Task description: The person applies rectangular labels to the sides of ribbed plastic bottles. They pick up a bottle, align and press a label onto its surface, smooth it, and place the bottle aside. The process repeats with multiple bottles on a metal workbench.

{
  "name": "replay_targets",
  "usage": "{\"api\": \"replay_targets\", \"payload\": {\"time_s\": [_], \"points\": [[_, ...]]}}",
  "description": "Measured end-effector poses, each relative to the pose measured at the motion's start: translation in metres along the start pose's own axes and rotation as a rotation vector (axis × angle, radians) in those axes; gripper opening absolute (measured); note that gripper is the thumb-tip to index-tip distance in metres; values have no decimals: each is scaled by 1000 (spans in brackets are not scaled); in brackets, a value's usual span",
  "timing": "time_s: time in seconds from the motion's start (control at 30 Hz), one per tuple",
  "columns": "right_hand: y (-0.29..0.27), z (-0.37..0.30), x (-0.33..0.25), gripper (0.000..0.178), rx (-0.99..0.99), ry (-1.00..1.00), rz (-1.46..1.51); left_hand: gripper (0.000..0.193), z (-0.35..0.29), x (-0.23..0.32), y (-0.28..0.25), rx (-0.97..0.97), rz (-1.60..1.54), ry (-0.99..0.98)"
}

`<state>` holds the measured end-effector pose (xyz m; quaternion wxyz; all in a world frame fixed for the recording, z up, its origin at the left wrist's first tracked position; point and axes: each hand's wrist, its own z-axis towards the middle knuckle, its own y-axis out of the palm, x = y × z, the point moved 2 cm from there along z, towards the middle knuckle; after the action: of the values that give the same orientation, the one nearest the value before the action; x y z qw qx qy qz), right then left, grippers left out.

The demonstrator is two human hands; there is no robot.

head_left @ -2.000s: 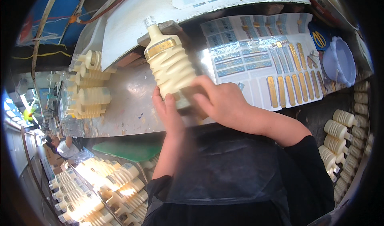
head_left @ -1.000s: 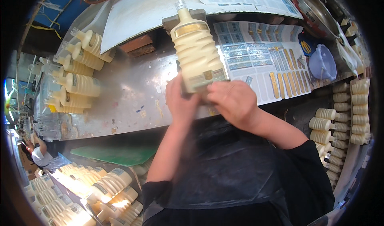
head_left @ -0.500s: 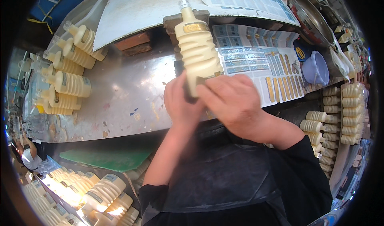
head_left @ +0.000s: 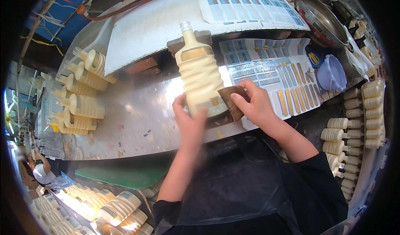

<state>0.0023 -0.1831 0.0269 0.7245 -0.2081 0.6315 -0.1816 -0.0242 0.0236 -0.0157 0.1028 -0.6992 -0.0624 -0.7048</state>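
Note:
A cream bottle with wavy ridges (head_left: pixel 200 79) lies in front of me, its clear neck pointing away and its shoulder over a dark block (head_left: pixel 203 37). Gold labels mark it near the neck and near the base. My left hand (head_left: pixel 190 124), partly blurred, grips the base end, with fingers on the left side and the thumb across the near face. In my right hand (head_left: pixel 259 106), a flat dark brown piece (head_left: pixel 234 101), like a flexible scraper, is pinched between thumb and fingers. Its edge is beside the bottle's lower right side.
Sheets of gold and blue labels (head_left: pixel 266 79) lie right of the bottle. Beyond are a lilac bucket (head_left: pixel 331 73) and a metal pan (head_left: pixel 320 16). Similar bottles (head_left: pixel 86 106) stand at the left; more (head_left: pixel 118 206) are stacked lower left and right. A person (head_left: pixel 41 172) is far left.
My right hand has moved right, off the bottle's base, and the brown piece in it now shows clearly. My left hand stays at the base. The whole view has shifted slightly.

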Motion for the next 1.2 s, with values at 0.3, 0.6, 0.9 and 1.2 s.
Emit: {"api": "replay_targets", "payload": {"time_s": [0.3, 0.6, 0.9, 1.2], "points": [[0, -17, -20, 33, 62, 34, 240, 43, -5, 15, 13, 91, -194, -104], [20, -25, -9, 31, -95, -28, -36, 46, -8, 20, 11, 29, 6, -96], [7, -28, 19, 29, 77, 147, 96, 42, -9, 20, 11, -1, -358, -137], [20, -30, -18, 29, -46, -108, -43, 48, -8, 13, 8, 2, -100, -72]]}}
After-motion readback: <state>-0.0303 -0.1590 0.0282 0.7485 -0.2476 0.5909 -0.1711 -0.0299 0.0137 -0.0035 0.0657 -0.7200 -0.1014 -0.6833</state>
